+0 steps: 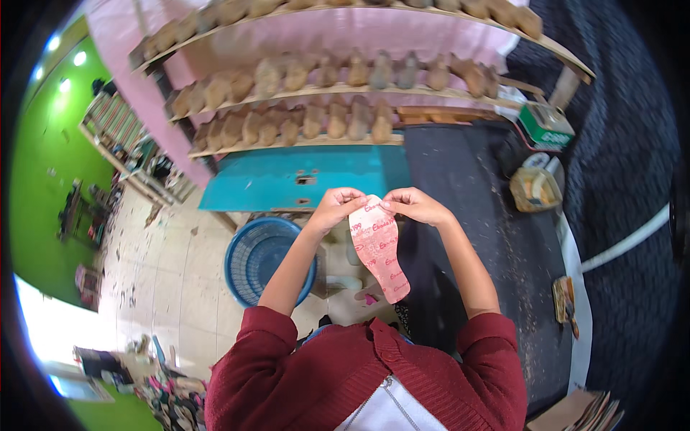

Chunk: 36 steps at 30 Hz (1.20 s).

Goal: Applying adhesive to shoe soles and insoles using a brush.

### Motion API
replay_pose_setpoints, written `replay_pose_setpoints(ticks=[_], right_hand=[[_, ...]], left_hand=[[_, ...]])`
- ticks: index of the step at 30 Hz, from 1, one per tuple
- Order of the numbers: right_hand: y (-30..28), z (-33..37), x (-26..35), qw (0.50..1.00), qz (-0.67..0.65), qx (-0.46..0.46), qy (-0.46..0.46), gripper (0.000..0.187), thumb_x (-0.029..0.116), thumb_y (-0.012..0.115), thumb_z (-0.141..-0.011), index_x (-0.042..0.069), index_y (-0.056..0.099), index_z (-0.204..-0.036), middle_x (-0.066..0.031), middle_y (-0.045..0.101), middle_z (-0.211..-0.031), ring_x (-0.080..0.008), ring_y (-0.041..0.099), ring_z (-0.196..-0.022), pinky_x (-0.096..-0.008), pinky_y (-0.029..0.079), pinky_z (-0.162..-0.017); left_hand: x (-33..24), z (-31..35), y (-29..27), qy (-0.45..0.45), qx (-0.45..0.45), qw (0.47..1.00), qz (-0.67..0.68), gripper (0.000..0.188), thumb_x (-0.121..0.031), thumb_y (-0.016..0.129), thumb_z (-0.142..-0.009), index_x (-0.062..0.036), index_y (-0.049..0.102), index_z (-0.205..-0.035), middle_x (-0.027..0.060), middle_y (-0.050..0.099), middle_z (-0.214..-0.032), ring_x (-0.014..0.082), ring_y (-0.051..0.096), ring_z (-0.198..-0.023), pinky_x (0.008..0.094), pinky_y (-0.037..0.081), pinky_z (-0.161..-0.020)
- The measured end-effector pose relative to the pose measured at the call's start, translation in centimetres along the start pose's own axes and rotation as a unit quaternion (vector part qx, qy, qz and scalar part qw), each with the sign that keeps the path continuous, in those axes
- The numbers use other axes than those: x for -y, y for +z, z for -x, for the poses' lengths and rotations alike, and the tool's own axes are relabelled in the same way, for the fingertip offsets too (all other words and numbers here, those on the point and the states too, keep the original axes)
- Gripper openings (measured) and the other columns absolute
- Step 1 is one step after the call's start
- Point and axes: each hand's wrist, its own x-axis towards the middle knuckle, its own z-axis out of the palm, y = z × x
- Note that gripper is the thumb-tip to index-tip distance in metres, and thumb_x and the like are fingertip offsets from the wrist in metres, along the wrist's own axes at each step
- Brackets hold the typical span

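A pink, printed shoe insole (379, 248) hangs in front of my chest, its wider end up and its narrower end down. My left hand (338, 207) pinches the upper left edge between thumb and fingers. On the opposite upper edge, my right hand (418, 207) is closed in a similar pinch. Red lettering covers the side facing me. Both forearms reach forward from rolled maroon sleeves. Behind the insole lie the front of a teal table (287, 172) and part of the floor.
Wooden shelves (287, 146) ahead carry rows of shoe lasts (358, 68). A blue plastic basket (237, 267) stands on the floor to my left. On the dark worktable (460, 187) at right are a green-and-white box (548, 128), a small basket (528, 201) and a brush (564, 300).
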Motion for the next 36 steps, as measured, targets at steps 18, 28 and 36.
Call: replay_pose_setpoints(ticks=[18,28,36], right_hand=[[14.9,-15.5,-3.6,1.0,-0.008,-0.011,0.008,0.021,0.023,0.055,-0.078,0.004,0.059,-0.071,0.0038,0.053,-0.065,-0.0044,0.044,-0.062,-0.0185,0.035,-0.061],[20.0,-17.0,-7.4,0.996,-0.013,-0.078,0.038,0.021,0.023,0.055,-0.079,0.003,0.062,-0.082,0.0036,0.055,-0.07,-0.0044,0.044,-0.065,-0.0181,0.034,-0.059],[21.0,-18.1,-10.9,0.993,-0.041,-0.111,0.027,0.022,0.019,0.055,-0.079,0.0,0.061,-0.089,0.0001,0.058,-0.077,-0.0057,0.048,-0.069,-0.0199,0.038,-0.065]], left_hand=[[2.7,15.3,-17.3,-0.069,-0.191,0.977,-0.06,0.027,-0.027,0.057,-0.078,-0.0041,0.059,-0.091,-0.0042,0.054,-0.072,0.0014,0.042,-0.06,0.0159,0.032,-0.053],[3.9,18.8,-20.3,-0.081,-0.226,0.97,-0.034,0.019,-0.02,0.057,-0.078,-0.0032,0.061,-0.084,-0.0025,0.057,-0.074,0.0029,0.047,-0.067,0.0166,0.034,-0.057],[7.2,18.8,-22.1,-0.124,-0.25,0.96,-0.019,0.02,-0.021,0.057,-0.077,-0.0031,0.061,-0.084,-0.0019,0.057,-0.072,0.0033,0.047,-0.064,0.0165,0.032,-0.055]])
